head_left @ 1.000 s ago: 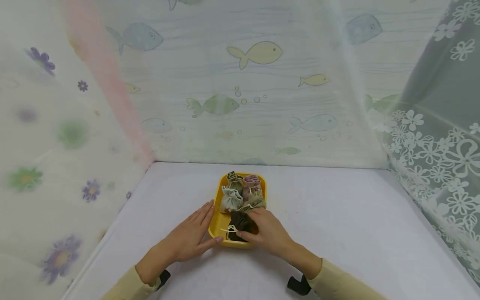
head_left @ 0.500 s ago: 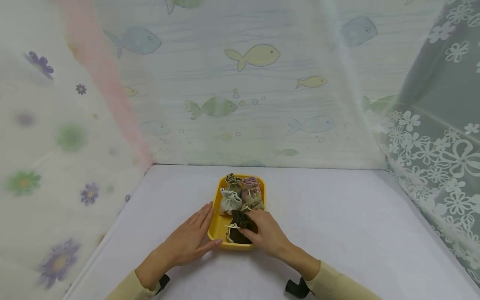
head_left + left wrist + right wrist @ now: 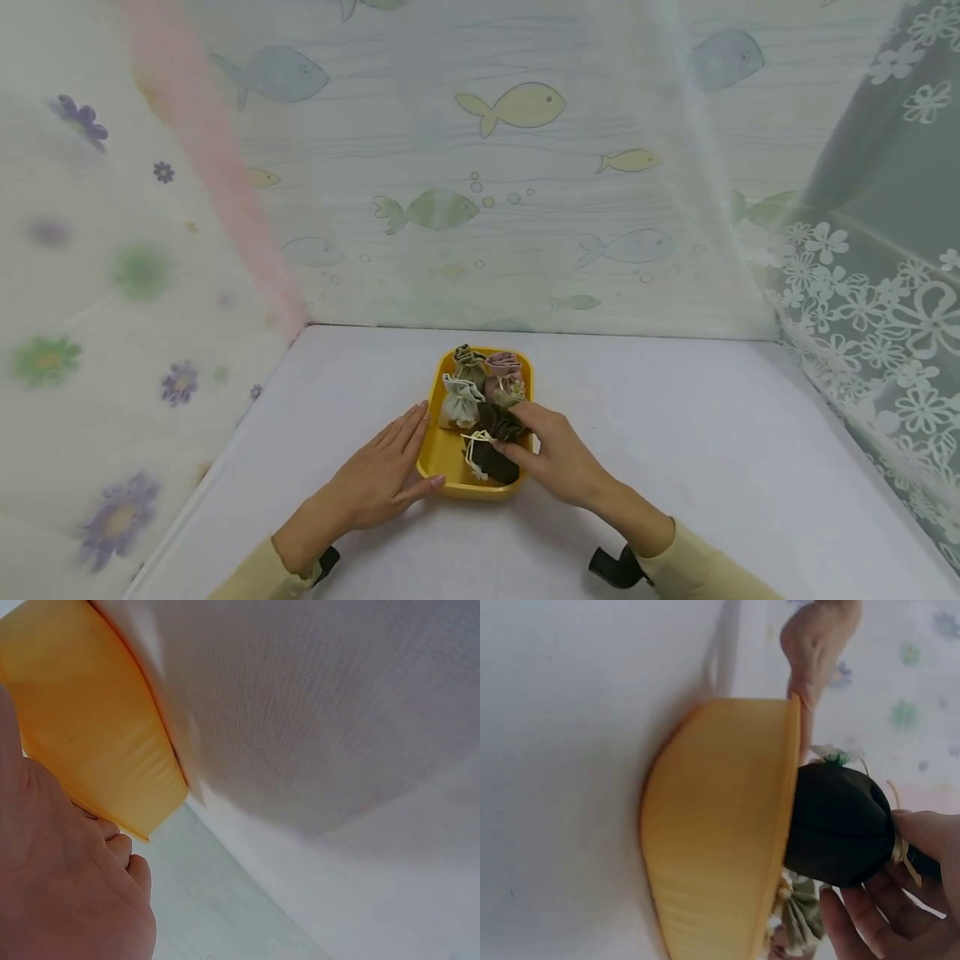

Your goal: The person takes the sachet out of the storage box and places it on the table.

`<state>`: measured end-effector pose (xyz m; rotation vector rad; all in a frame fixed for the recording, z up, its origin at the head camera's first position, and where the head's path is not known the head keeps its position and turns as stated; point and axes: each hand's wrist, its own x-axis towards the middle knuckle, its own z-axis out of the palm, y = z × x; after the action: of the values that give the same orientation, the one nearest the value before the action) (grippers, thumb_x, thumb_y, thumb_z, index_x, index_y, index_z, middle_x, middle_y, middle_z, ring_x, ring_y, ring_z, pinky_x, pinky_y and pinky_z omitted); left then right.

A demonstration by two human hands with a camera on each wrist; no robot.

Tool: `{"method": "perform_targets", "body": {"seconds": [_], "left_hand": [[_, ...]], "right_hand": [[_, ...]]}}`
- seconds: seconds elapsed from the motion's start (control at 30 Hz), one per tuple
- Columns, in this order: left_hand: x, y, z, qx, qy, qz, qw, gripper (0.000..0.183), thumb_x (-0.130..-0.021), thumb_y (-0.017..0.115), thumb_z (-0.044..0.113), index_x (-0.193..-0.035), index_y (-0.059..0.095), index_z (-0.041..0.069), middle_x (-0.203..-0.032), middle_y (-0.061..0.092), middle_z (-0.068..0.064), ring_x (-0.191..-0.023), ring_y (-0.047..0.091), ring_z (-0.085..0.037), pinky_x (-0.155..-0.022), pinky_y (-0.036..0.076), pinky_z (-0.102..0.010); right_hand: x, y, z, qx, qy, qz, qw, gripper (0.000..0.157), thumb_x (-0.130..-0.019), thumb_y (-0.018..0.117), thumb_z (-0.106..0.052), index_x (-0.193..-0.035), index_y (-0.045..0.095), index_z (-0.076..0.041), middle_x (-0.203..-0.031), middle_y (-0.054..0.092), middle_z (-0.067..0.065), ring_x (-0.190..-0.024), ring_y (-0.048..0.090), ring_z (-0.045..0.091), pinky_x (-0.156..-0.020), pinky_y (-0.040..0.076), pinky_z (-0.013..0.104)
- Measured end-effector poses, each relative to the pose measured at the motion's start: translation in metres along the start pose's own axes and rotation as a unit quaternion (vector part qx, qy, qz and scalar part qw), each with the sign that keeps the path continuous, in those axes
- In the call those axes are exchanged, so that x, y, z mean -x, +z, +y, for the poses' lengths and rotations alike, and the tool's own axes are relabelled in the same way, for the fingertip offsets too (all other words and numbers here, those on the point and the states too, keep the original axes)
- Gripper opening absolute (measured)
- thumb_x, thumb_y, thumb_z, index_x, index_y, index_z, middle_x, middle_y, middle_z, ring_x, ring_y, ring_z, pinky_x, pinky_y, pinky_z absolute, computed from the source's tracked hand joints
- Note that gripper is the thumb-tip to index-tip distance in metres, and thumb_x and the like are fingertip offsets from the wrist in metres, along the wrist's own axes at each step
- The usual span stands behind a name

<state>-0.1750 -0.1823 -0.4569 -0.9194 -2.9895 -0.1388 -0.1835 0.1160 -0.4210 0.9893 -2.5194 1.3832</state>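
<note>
A dark brown drawstring pouch [image 3: 491,463] with a pale cord is pinched at its gathered neck by my right hand [image 3: 566,461]. In the right wrist view, the rounded body of this pouch [image 3: 838,825] rises above the rim of the yellow tray [image 3: 720,802], thumb and fingers at its tied neck. My left hand [image 3: 375,483] rests with straight fingers along the tray's left edge, thumb at the near-left corner. The left wrist view has the left palm [image 3: 67,877] against the tray's outer wall [image 3: 97,720].
Behind the dark pouch, the tray holds a white pouch [image 3: 461,402], an olive pouch [image 3: 469,364] and a pink pouch [image 3: 502,364]. A greenish pouch is mostly hidden by the right hand. White cloth [image 3: 675,433] covers the table; printed curtains surround it.
My right hand has shifted right and slightly away from me, carrying the dark pouch up and to the right. The left hand stays in place on the tray.
</note>
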Motion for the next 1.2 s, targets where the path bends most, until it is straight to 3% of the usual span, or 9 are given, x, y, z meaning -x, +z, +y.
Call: {"method": "perform_targets", "body": {"seconds": [0.1, 0.33, 0.6, 1.03, 1.2], "left_hand": [[0.0, -0.001, 0.0, 0.001, -0.001, -0.004, 1.0, 0.097, -0.102, 0.028, 0.072, -0.162, 0.014, -0.001, -0.171, 0.007, -0.017, -0.158, 0.011, -0.03, -0.126, 0.018, -0.047], [-0.001, -0.003, -0.001, 0.005, -0.009, -0.02, 0.9997, 0.092, -0.104, 0.031, 0.067, -0.162, 0.014, -0.001, -0.171, 0.005, -0.016, -0.158, 0.008, -0.028, -0.127, 0.017, -0.047], [-0.001, -0.005, -0.001, 0.005, -0.016, -0.035, 0.9992, 0.088, -0.106, 0.033, 0.064, -0.163, 0.014, -0.001, -0.171, 0.003, -0.015, -0.158, 0.008, -0.028, -0.127, 0.016, -0.048], [-0.004, -0.004, 0.001, 0.006, -0.022, -0.043, 0.9988, 0.089, -0.105, 0.033, 0.065, -0.163, 0.013, 0.001, -0.172, 0.002, -0.013, -0.158, 0.007, -0.027, -0.127, 0.015, -0.046], [-0.004, -0.003, 0.001, 0.002, -0.024, -0.045, 0.9987, 0.089, -0.105, 0.033, 0.065, -0.164, 0.012, 0.002, -0.172, 0.001, -0.012, -0.158, 0.007, -0.026, -0.127, 0.014, -0.046]], "right_hand": [[-0.001, -0.01, -0.001, -0.009, -0.011, 0.001, 1.0, 0.03, -0.096, 0.074, -0.013, -0.124, 0.067, -0.02, -0.117, 0.067, -0.008, -0.105, 0.065, 0.009, -0.086, 0.06, 0.036], [-0.005, -0.033, -0.005, 0.007, -0.038, 0.031, 0.999, 0.024, -0.093, 0.076, -0.009, -0.114, 0.069, -0.018, -0.105, 0.067, -0.01, -0.097, 0.066, 0.009, -0.084, 0.06, 0.039], [-0.004, -0.058, -0.005, 0.027, -0.021, 0.047, 0.998, 0.026, -0.092, 0.077, -0.006, -0.115, 0.069, -0.017, -0.106, 0.067, -0.009, -0.1, 0.067, 0.01, -0.087, 0.06, 0.039], [-0.003, -0.09, 0.014, 0.075, -0.029, 0.073, 0.994, 0.027, -0.091, 0.076, -0.003, -0.115, 0.069, -0.013, -0.107, 0.069, -0.006, -0.1, 0.07, 0.014, -0.084, 0.061, 0.034], [-0.003, -0.102, 0.028, 0.096, -0.023, 0.087, 0.991, 0.026, -0.09, 0.076, -0.001, -0.114, 0.07, -0.01, -0.106, 0.07, -0.002, -0.099, 0.07, 0.017, -0.081, 0.062, 0.039]]}}
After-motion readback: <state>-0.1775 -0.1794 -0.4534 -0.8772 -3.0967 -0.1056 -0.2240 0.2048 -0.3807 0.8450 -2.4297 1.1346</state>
